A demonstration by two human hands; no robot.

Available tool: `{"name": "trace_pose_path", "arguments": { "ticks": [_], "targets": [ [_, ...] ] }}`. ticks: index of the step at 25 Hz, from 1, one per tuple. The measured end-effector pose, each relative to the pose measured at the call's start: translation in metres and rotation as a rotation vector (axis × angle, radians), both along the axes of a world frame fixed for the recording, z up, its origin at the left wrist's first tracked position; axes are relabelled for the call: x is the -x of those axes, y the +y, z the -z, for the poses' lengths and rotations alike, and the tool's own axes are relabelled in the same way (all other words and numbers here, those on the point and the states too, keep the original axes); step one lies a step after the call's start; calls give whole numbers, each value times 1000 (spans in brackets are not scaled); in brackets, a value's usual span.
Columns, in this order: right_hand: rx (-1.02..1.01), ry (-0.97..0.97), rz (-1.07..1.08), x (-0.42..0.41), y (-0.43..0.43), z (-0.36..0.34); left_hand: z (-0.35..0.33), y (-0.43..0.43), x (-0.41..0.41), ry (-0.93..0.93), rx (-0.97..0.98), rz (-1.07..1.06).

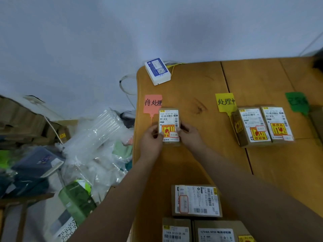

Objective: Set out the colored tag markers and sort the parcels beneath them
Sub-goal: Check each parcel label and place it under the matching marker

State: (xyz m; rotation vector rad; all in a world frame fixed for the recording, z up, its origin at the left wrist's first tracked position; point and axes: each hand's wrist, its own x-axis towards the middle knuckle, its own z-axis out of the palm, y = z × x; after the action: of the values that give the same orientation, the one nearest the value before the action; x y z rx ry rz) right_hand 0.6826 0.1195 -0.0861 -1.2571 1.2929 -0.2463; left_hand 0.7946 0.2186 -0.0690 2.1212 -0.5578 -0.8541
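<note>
- Three parcels (196, 200) lie closest to us on the bench (201, 84).
- Our left grip (151, 138) and right grip (189, 135) pinch one small parcel (169, 125) by its long sides.
- It points away from us, its far end over a corner of the pink tag (152, 103).
- We think it just needs setting down here.

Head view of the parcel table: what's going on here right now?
A person is sorting parcels under colored tags on a wooden table. The left hand and right hand grip a small parcel by its sides, just below the pink tag. Below the yellow tag lie two parcels side by side. The green tag sits at the right edge; what is under it is cut off. Near the person, three more parcels wait unsorted.
</note>
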Motion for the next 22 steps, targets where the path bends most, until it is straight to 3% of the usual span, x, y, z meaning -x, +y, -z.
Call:
{"name": "trace_pose_path", "arguments": {
  "ticks": [8, 17, 22],
  "targets": [
    [43, -75, 15, 72, 23, -57, -40, 33, 40, -61, 121, -117],
    [-1, -142, -130, 239, 79, -113, -93, 123, 178, -25, 211, -183],
    [-12, -125, -245, 304, 106, -116, -90, 169, 247, -4, 203, -207]
  ]
}}
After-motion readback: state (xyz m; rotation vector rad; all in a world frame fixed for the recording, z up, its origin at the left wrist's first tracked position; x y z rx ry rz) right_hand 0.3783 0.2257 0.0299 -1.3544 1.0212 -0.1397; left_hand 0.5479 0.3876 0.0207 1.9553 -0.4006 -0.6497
